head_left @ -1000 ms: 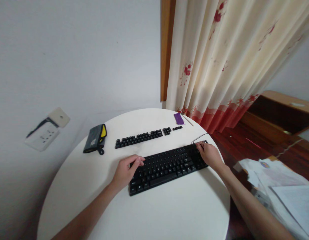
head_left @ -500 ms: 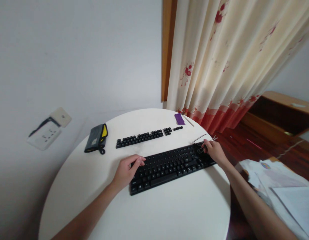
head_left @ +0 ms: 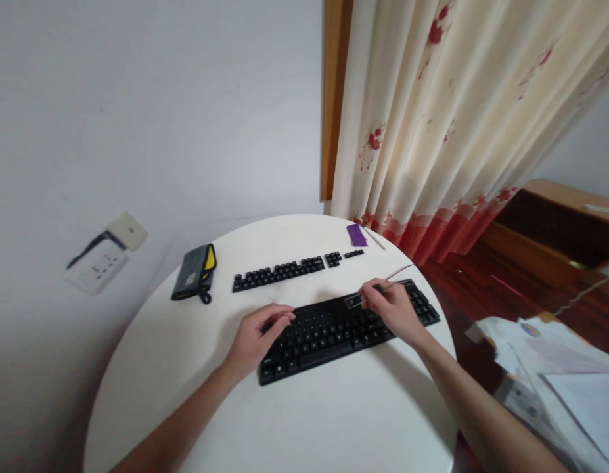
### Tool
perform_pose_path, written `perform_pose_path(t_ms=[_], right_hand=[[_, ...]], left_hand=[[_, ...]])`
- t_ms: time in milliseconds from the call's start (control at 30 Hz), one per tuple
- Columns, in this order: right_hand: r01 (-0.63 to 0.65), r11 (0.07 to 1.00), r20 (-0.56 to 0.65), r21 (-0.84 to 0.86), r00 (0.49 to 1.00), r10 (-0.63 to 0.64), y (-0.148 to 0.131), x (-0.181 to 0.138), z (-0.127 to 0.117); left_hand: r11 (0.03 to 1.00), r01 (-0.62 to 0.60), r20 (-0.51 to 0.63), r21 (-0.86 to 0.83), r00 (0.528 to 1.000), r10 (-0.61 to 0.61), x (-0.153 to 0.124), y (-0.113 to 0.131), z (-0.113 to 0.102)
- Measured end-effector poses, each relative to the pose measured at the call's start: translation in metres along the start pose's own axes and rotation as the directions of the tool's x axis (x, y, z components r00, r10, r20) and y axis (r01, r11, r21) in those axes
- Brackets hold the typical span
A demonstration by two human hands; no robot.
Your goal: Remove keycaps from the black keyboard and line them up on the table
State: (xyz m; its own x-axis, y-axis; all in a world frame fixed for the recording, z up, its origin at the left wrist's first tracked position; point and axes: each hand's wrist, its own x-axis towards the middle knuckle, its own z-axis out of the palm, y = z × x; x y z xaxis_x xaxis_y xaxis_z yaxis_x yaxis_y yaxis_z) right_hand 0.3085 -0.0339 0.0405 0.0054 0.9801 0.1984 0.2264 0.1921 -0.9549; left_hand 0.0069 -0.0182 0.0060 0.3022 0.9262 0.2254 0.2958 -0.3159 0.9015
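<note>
A pale wall (head_left: 196, 98) carries a white power socket (head_left: 94, 268) beside a beige wall plate (head_left: 129, 230). A cream floral curtain (head_left: 442, 131) with a red lower band hangs by a wooden frame (head_left: 336, 98), perhaps a window's. A wooden cabinet (head_left: 563, 193) stands on reddish floorboards (head_left: 456, 289) beyond the round white table (head_left: 304, 427).

No lettering can be read with certainty. The keys of the black keyboard (head_left: 318, 336) carry pale legends, too small and blurred to make out, and those on the loose black keycaps (head_left: 284, 272) lined up on the bench (head_left: 294, 427) are just as unclear. A pale mark shows inside the loop of the wire tool (head_left: 379, 289) in the right hand (head_left: 393, 309), its character illegible. The grey pouch (head_left: 188, 269) bears a small whitish print on its side, unreadable, and the white sheets (head_left: 555, 351) show a round coloured emblem (head_left: 531, 330), its detail lost.
</note>
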Motion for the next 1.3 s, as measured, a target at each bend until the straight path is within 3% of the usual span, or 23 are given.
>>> perform_pose_path(t_ms=[167, 333, 633, 967, 1300], right_hand=[[0.053, 0.995, 0.156, 0.086, 0.986, -0.066, -0.014, -0.003, 0.063], [0.118, 0.988, 0.211, 0.103, 0.968, -0.137, -0.017, -0.004, 0.092], [0.242, 0.970, 0.177, 0.032, 0.953, -0.244, -0.012, -0.015, 0.099], [0.265, 0.964, 0.181, 0.030, 0.947, -0.266, -0.013, -0.019, 0.099], [0.208, 0.978, 0.149, 0.018, 0.967, -0.208, -0.006, -0.023, 0.101]], left_hand=[[0.976, 0.081, 0.129, -0.203, 0.990, -0.055, -0.001, 0.005, 0.005], [0.938, 0.158, 0.154, -0.308, 0.981, -0.115, -0.001, 0.002, 0.008], [0.948, 0.176, 0.105, -0.266, 0.983, -0.153, 0.000, 0.002, 0.008], [0.959, 0.181, 0.108, -0.217, 0.981, -0.161, 0.001, -0.002, 0.009], [0.968, 0.177, 0.116, -0.179, 0.981, -0.158, 0.001, -0.001, 0.011]])
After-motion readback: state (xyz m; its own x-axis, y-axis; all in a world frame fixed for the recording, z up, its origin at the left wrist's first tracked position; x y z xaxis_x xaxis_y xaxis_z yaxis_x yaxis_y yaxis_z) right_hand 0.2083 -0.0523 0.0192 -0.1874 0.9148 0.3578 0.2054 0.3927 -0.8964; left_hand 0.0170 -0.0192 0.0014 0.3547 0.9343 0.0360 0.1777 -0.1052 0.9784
